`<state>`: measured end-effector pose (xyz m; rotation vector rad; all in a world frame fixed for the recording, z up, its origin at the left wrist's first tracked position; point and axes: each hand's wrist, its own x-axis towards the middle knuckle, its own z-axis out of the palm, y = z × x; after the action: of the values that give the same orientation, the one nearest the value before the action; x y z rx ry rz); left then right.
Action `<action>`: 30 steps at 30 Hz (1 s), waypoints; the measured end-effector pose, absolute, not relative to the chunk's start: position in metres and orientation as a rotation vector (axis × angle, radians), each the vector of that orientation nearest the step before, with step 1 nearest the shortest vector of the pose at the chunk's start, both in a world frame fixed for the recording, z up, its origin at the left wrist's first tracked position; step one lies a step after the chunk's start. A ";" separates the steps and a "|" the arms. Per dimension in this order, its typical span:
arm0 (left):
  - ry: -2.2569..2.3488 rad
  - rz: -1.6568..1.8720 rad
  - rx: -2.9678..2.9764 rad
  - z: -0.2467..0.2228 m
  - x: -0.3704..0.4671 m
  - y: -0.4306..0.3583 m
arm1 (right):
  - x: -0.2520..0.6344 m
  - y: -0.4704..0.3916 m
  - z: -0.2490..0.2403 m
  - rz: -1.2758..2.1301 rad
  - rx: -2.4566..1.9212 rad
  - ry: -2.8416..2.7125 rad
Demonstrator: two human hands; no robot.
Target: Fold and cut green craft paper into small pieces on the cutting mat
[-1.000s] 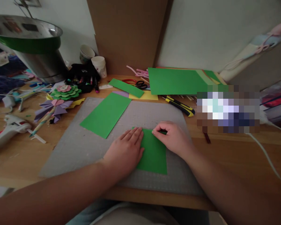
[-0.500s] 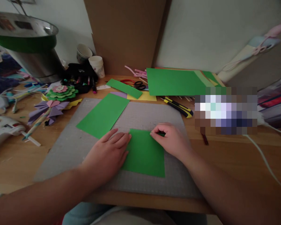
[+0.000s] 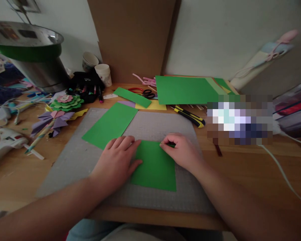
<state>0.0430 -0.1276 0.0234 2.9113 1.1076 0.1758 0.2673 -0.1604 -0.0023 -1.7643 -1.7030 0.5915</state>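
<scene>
A square sheet of green paper (image 3: 154, 169) lies on the grey cutting mat (image 3: 163, 124) in front of me. My left hand (image 3: 117, 159) rests over its left side with the fingers spread, thumb and forefinger touching the paper. At the upper right corner, my right hand (image 3: 179, 149) pinches the edge of the sheet between thumb and curled forefinger. A longer green paper piece (image 3: 110, 125) lies slanted just beyond my left hand, with a narrow green strip (image 3: 132, 96) behind it.
A yellow-black utility knife (image 3: 190, 117) lies at the mat's far right corner. Scissors (image 3: 148, 94) and large green sheets (image 3: 183, 90) are at the back. To the left are a hot glue gun (image 3: 8, 142), a purple paper flower (image 3: 55, 120) and a large metal vessel (image 3: 46, 70).
My left hand has shifted its fingers, with the thumb now stretched apart on the paper. My right hand keeps its pinch at the corner. The view has tilted slightly.
</scene>
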 end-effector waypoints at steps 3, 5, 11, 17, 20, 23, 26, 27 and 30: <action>1.105 0.108 2.928 0.023 0.043 -0.122 | 0.267 -0.161 -0.001 0.595 -1.763 -1.705; 1.090 0.082 2.947 0.023 0.043 -0.122 | 0.268 -0.161 -0.001 0.597 -1.758 -1.708; 1.066 0.056 2.996 0.019 0.044 -0.125 | 0.269 -0.162 -0.003 0.603 -1.748 -1.706; 1.020 0.048 3.028 0.017 0.042 -0.130 | 0.269 -0.162 -0.004 0.603 -1.754 -1.699; 0.998 0.062 3.071 0.018 0.039 -0.136 | 0.269 -0.162 -0.005 0.601 -1.756 -1.699; 0.967 0.063 3.108 0.021 0.037 -0.142 | 0.269 -0.162 -0.005 0.600 -1.754 -1.700; 0.937 0.051 3.145 0.022 0.035 -0.148 | 0.268 -0.162 -0.004 0.600 -1.752 -1.700; 0.928 0.040 3.154 0.023 0.034 -0.150 | 0.268 -0.162 -0.004 0.601 -1.750 -1.700; 0.889 0.017 3.170 0.022 0.029 -0.159 | 0.268 -0.162 -0.005 0.603 -1.743 -1.700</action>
<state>0.0288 -0.1591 0.0224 3.1697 0.8885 0.0169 0.2682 -0.1618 -0.0048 -1.7430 -1.7004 0.6030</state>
